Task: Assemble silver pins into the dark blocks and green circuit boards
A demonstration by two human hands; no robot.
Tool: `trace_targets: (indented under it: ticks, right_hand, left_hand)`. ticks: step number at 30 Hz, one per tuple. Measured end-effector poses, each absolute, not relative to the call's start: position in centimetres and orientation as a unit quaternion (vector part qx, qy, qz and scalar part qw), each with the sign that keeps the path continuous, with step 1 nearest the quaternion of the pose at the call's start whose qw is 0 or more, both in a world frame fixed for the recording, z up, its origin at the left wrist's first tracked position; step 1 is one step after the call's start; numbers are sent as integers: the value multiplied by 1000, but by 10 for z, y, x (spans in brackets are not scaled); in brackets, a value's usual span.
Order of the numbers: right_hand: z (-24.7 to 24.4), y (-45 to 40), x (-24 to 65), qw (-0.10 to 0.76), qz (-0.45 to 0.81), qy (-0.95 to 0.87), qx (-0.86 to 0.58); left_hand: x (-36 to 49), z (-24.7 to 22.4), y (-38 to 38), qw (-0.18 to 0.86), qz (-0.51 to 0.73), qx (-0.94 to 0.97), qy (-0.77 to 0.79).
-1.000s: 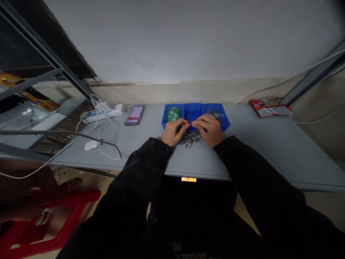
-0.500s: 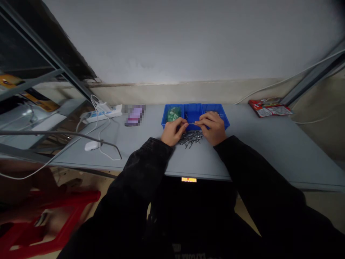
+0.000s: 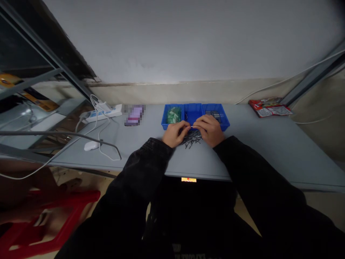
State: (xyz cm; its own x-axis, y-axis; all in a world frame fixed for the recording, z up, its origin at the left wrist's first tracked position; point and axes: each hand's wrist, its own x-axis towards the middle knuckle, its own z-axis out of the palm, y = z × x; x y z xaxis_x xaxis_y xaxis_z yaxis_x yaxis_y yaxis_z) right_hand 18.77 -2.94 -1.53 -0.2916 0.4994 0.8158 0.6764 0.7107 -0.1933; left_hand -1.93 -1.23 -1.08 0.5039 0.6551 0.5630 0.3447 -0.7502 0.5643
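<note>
Head view: left hand [image 3: 175,135] and right hand [image 3: 210,131] both pinch one small, thin piece [image 3: 191,126] between them.
Loose metal pieces [image 3: 192,139] lie just below the hands; blue bins [image 3: 193,111] stand just beyond them.

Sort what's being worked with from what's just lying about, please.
Apparently in use: left hand, right hand, thin piece between them, slender metal pieces, three blue compartments.

Apparently lying about: phone, power strip, red packet.
</note>
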Motion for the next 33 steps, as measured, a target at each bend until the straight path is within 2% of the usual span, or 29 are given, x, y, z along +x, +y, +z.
trace_targets:
  ticks: [7,16,19,23,33]
  right_hand:
    - [-11,-32,184,445,-98,-796,-399]
    - [-4,-31,195,548,-145,-710,-417]
    - [0,-30,197,562,-159,-670,-459]
    - [2,-28,199,537,-138,-666,-499]
    - [-5,-29,191,501,-114,-721,-465]
  left_hand:
    - [-19,-8,-12,200,415,837,294]
    - [-24,-3,-9,188,448,817,312]
    - [-26,-4,-8,182,405,842,306]
    - [-25,-7,-8,198,314,884,285]
    - [-24,-10,-5,215,227,908,278]
